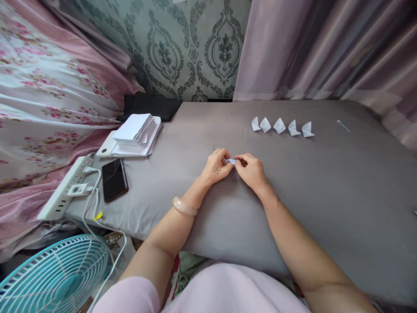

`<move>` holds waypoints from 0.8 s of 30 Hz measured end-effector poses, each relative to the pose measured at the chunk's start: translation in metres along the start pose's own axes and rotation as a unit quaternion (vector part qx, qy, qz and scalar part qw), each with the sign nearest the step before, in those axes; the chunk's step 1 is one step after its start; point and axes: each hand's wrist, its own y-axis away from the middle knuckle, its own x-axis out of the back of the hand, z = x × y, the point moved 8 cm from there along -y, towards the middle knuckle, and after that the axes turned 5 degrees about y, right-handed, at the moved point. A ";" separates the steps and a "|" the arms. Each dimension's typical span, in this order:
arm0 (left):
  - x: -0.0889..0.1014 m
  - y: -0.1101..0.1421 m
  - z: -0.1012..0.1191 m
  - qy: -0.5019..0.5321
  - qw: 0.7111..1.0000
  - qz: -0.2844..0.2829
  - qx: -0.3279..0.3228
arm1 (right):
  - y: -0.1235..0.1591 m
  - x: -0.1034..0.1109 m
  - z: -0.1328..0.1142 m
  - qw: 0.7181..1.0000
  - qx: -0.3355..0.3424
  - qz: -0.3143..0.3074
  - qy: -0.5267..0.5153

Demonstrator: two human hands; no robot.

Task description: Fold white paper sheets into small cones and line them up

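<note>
A small folded piece of white paper (232, 161) is pinched between my two hands, just above the grey cloth surface (234, 226). My left hand (216, 166) grips its left end with thumb and fingers closed. On its right end, the fingers of my right hand (250, 169) are closed too. Most of the paper is hidden behind the fingertips, so its full shape cannot be made out. Beyond my right hand stands a row of several folded white paper pieces, one of them a pointed paper shape (279, 126) near the row's middle.
At the left lie a stack of white paper (133, 130), a dark phone (114, 180) and a white power strip (67, 189) with cables. A turquoise fan (65, 278) stands below the left edge. A cotton swab (343, 126) lies far right. Curtains (293, 52) hang behind.
</note>
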 end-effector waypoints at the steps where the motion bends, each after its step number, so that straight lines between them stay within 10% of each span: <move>1: 0.002 0.000 -0.004 0.004 1.000 0.006 0.027 | 0.000 0.000 0.001 1.000 -0.003 -0.002 0.002; 8: 0.002 0.001 -0.026 0.052 0.992 -0.004 0.114 | 0.001 -0.005 0.002 0.999 0.034 -0.034 -0.001; 24: 0.001 0.010 -0.008 -0.126 0.976 -0.162 -0.067 | 0.017 -0.010 -0.022 0.946 0.151 -0.153 0.241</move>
